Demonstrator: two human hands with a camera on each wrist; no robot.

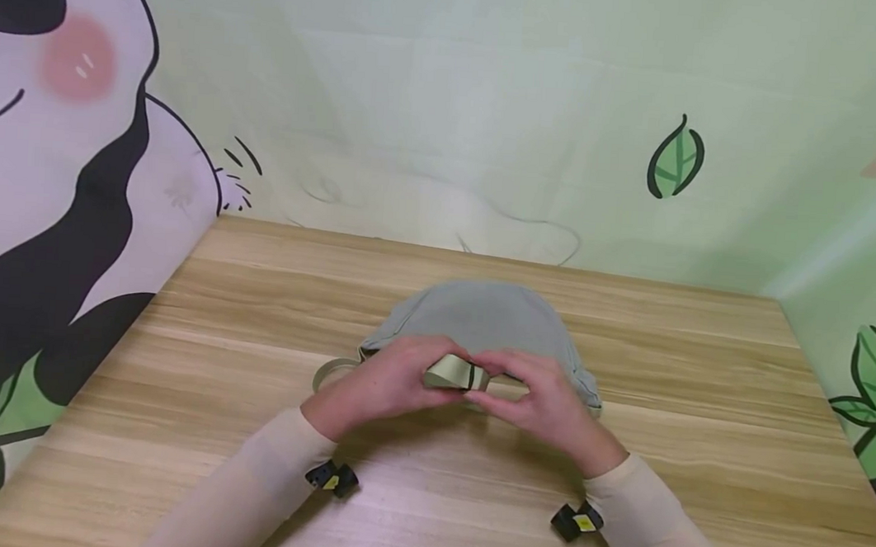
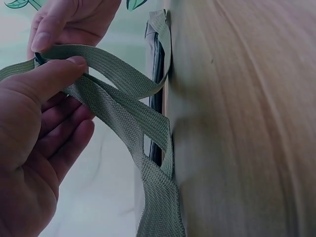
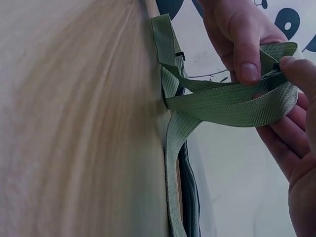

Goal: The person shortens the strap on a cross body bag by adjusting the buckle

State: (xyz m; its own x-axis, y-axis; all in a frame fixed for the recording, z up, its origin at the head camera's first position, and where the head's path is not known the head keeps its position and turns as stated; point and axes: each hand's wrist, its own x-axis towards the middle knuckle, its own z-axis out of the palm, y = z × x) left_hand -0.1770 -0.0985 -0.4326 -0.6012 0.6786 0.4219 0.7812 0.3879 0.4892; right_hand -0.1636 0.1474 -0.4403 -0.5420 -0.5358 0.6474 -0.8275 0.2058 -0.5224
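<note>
A grey fabric bag (image 1: 488, 313) lies on the table, its rounded side toward the wall. In front of it, my left hand (image 1: 391, 378) pinches a looped sage-green webbing strap (image 1: 448, 371) between thumb and fingers. Facing it, my right hand (image 1: 546, 395) pinches the same strap beside a small dark slider (image 1: 471, 376). The left wrist view has both thumbs at that slider (image 2: 39, 58), partly covered by them. Lengths of strap (image 3: 222, 103) run from the hands down to the bag's dark zipped edge (image 3: 189, 192).
The wood-grain table (image 1: 214, 427) is bounded by printed walls (image 1: 417, 99) behind and at both sides. A loop of strap (image 1: 329, 369) pokes out left of the bag. Small black cameras (image 1: 332, 479) are worn on both wrists, over pale sleeves (image 1: 256, 487).
</note>
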